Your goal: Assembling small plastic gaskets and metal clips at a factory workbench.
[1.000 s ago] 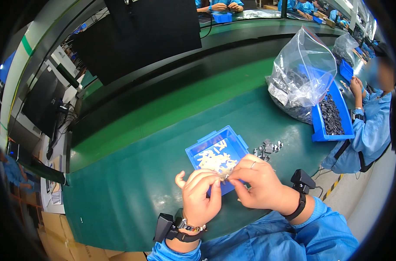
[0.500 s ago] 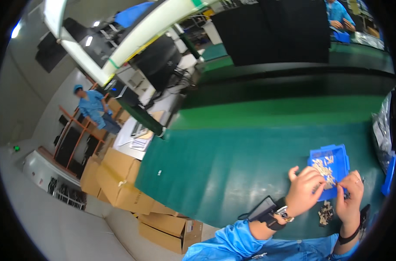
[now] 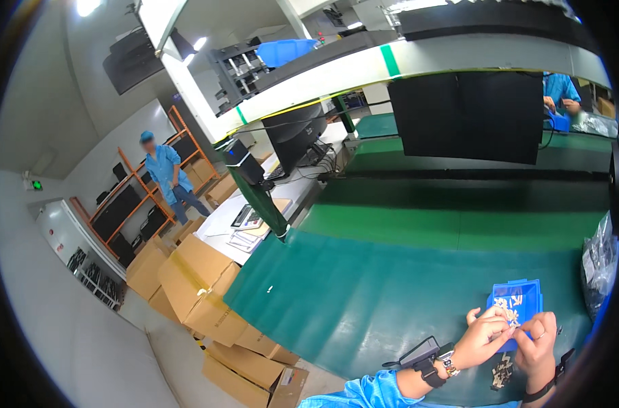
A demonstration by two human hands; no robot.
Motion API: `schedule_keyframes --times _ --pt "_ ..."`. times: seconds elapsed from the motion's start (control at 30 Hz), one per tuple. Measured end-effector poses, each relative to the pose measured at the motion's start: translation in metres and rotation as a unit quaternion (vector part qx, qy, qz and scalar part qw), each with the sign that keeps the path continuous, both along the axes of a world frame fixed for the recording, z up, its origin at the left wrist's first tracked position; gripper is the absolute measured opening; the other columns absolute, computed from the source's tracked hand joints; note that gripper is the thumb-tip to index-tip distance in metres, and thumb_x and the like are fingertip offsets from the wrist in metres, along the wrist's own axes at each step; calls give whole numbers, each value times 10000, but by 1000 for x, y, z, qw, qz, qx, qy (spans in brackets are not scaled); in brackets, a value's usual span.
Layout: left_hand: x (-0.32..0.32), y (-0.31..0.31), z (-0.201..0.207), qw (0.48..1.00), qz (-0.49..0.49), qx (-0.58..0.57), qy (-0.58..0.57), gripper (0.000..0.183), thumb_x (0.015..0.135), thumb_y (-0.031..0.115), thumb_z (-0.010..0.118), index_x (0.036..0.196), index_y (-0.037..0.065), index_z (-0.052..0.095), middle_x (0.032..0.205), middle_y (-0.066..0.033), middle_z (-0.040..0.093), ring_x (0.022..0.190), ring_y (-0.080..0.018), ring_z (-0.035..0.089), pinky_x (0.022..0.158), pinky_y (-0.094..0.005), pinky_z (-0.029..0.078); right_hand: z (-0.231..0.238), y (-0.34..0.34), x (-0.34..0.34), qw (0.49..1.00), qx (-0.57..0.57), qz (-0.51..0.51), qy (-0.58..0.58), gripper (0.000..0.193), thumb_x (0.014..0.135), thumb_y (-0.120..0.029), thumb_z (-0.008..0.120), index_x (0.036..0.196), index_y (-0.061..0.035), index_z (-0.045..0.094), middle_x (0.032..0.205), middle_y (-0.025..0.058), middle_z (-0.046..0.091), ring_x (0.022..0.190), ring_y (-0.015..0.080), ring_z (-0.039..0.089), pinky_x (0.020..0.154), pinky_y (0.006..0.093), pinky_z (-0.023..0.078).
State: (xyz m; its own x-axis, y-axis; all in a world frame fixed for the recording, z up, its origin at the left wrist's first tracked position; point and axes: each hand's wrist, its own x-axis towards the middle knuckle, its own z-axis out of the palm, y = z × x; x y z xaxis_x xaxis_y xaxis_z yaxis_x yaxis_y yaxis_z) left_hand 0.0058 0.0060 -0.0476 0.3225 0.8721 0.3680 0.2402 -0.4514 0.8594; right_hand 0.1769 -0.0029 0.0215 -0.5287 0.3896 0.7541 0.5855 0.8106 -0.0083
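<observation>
- Left hand (image 3: 485, 340): comes in from below, a dark strap and a bracelet (image 3: 449, 362) at the wrist; its fingertips meet the right hand's over the near part of the bin.
- Right hand (image 3: 537, 343): ring on a finger, dark band at the wrist, fingertips drawn in toward the left's. Whether either hand pinches a piece, I cannot tell; the spot is too small.
- Pile (image 3: 502, 372): small dark and pale parts on the table, just below the hands and between the wrists.
- Bin (image 3: 532, 299): blue, on the table, partly covered by the hands.
- Pale pieces (image 3: 506, 301): small, loose inside the bin, beyond the fingertips.
- Table (image 3: 364, 299): green-topped, with a white scrap (image 3: 269, 289) well left of the bin.
- Bag (image 3: 598, 262): clear plastic, at the right edge, cut off by the view.
- Boxes (image 3: 194, 285): brown cardboard, stacked left of the table.
- Desk (image 3: 217, 228): white, bearing papers, a calculator and a dark monitor (image 3: 292, 139).
- Panel (image 3: 466, 115): black, hanging beyond the table.
- Person (image 3: 165, 170): in blue, standing by an orange rack (image 3: 146, 196).
- Co-worker (image 3: 561, 88): in blue, far right, beside another blue bin.
</observation>
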Motion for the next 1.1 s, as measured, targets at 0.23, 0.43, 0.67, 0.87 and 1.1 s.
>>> schedule_keyframes --times 0.23,0.43,0.67,0.87,1.1 --pt "-5 1 2 1000 -3 -26 -5 102 925 161 589 862 107 650 975 24 636 1132 -161 540 1041 -533 156 -3 5 1 999 -32 14 3 224 605 -64 672 807 -63 576 780 76 533 740 282 520 641 415 383" --pt "-1 -3 3 994 60 86 -26 107 919 153 587 929 106 683 977 12 634 1120 -168 537 1025 -536 159 -29 -1 12 952 -247 9 180 177 816 -79 690 907 -47 541 818 98 565 782 241 537 769 377 428" --pt "0 -6 15 995 16 98 17 125 912 145 591 964 98 694 974 7 643 1119 -185 542 992 -550 178 -48 -3 30 886 -363 -6 288 196 803 -14 713 902 -41 546 853 85 578 792 172 530 721 296 422" --pt "1 -12 22 980 29 189 45 103 891 175 639 946 112 699 973 15 657 1096 -190 565 946 -556 221 -36 -12 33 878 -390 -2 276 183 749 39 730 851 -4 584 824 99 611 758 172 565 675 271 447" --pt "-12 -11 24 971 56 206 108 108 786 248 743 888 216 739 934 81 685 984 -146 613 899 -529 272 -15 -13 9 868 -417 -22 269 174 735 -28 812 881 -13 720 870 119 712 826 228 685 749 325 549"
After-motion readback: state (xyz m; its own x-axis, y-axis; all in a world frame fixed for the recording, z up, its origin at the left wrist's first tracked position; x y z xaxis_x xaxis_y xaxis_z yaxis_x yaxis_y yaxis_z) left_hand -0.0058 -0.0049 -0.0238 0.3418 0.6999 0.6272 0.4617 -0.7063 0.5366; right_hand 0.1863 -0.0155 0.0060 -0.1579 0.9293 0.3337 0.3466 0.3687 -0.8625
